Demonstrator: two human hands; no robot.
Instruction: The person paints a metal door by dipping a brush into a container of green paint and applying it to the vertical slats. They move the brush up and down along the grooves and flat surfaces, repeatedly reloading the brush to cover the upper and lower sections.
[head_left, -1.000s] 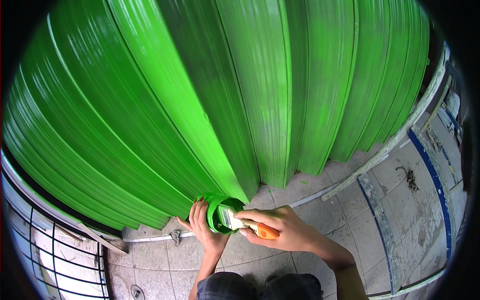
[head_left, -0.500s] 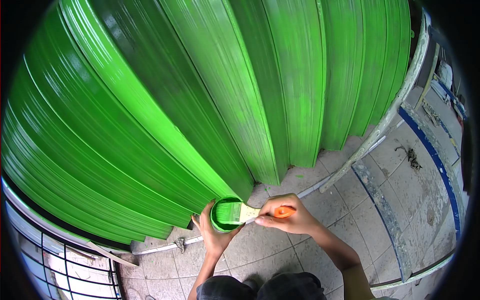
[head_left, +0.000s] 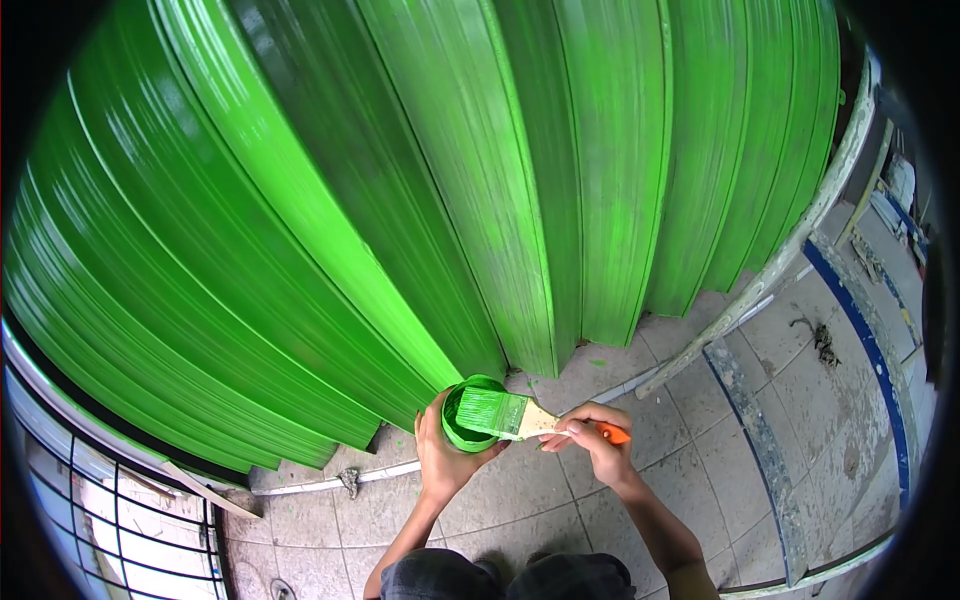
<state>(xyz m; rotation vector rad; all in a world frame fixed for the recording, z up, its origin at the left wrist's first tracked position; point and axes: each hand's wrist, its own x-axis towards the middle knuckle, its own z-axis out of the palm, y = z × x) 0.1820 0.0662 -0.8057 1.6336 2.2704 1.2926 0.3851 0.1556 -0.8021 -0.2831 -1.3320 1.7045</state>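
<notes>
We seem to be loading the brush point(head_left: 525, 418), pinched in our right hand point(head_left: 597, 446) at the mouth of the green can point(head_left: 468, 438) that our left hand point(head_left: 446, 462) clasps near the ridged panel point(head_left: 335, 240), and lifting it calls for steadiness.

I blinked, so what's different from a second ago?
The orange-ended, wooden-handled flat brush has lifted: its green-coated bristles now show at the mouth of the round green can. The right hand grips farther back. The left hand still holds the can.
</notes>
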